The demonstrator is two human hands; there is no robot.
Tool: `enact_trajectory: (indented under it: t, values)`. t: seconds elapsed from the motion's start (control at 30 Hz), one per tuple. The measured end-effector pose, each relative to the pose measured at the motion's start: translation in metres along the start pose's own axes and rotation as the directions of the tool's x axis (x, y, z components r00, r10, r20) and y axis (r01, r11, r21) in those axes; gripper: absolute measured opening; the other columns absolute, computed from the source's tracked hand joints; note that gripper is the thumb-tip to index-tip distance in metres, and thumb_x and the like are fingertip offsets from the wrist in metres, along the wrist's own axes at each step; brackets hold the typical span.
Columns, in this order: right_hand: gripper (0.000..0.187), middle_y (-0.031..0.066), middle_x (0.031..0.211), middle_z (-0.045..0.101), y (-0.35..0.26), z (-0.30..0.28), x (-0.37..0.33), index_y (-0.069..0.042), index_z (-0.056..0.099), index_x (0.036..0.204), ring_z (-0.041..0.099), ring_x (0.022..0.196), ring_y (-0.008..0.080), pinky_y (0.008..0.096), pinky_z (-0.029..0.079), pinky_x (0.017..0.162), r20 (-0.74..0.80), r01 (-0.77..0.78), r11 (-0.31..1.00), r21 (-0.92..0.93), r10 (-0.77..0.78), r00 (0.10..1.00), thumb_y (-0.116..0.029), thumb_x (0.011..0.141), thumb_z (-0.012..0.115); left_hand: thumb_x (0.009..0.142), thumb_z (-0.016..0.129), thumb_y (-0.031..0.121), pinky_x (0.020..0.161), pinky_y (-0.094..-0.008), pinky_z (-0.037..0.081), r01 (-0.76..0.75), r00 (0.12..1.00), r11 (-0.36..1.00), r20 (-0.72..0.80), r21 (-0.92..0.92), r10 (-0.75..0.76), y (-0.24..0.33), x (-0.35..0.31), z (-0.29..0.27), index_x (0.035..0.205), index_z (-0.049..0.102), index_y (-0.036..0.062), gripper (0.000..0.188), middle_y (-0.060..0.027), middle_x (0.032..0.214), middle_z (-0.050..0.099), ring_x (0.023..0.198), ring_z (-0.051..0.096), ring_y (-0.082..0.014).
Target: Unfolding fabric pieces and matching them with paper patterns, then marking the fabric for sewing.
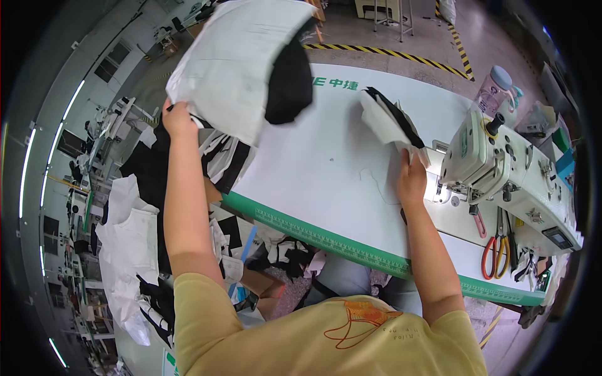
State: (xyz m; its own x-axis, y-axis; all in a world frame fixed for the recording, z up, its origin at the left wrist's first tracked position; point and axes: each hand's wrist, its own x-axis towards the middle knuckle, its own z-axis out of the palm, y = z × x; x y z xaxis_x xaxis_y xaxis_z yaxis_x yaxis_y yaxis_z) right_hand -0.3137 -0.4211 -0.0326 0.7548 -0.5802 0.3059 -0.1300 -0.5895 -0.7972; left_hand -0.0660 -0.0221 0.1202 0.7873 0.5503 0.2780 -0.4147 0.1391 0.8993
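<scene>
My left hand [180,119] is raised at the table's far left, its fingers closed on the edge of a large white fabric panel [235,69]. The panel hangs in the air, with a black fabric part [290,88] on its right side, slightly blurred. Closer to the sewing machine [495,163], my right hand [412,178] pinches a small bundle of white and black fabric pieces [392,122] that stands up from its fingers. My right forearm crosses the table's green front edge.
The white sewing table [307,169] has a green ruler edge and a loose thread. Orange-handled scissors [495,257] and a pink-handled tool [478,222] lie right, below a clear bottle [494,88]. White and black garment pieces [128,238] heap at left; a cardboard box [263,288] stands below.
</scene>
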Motion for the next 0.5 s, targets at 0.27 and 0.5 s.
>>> enact_trajectory:
  t: [0.27, 0.5]
  values:
    - [0.051, 0.0066, 0.128, 0.056, -0.002, 0.01, 0.002, -0.014, 0.061, 0.116, 0.047, 0.123, 0.0248, 0.04, 0.038, 0.097, 0.261, 0.411, 0.895, -0.172, -0.361, 0.895, 0.001, 0.067, 0.06, 0.076, 0.051, 0.001, 0.09, -0.0504, 0.044, 0.286, 0.927, 0.958, -0.248, -0.013, -0.28, -0.081, 0.061, -0.069, 0.119, 0.047, -0.0067, 0.044, -0.0212, 0.124, 0.05, 0.11, 0.053, -0.034]
    - [0.051, 0.0041, 0.125, 0.056, -0.017, 0.01, -0.008, -0.017, 0.062, 0.115, 0.049, 0.119, 0.0233, 0.0404, 0.038, 0.095, 0.264, 0.475, 0.832, -0.286, -0.408, 0.874, -0.002, 0.067, 0.064, 0.082, 0.057, 0.01, 0.103, -0.0338, 0.035, -0.132, 0.988, 0.829, 0.006, 0.544, 0.153, -0.076, -0.022, -0.08, 0.133, 0.037, -0.006, 0.057, -0.0189, 0.133, 0.045, 0.122, 0.046, -0.029]
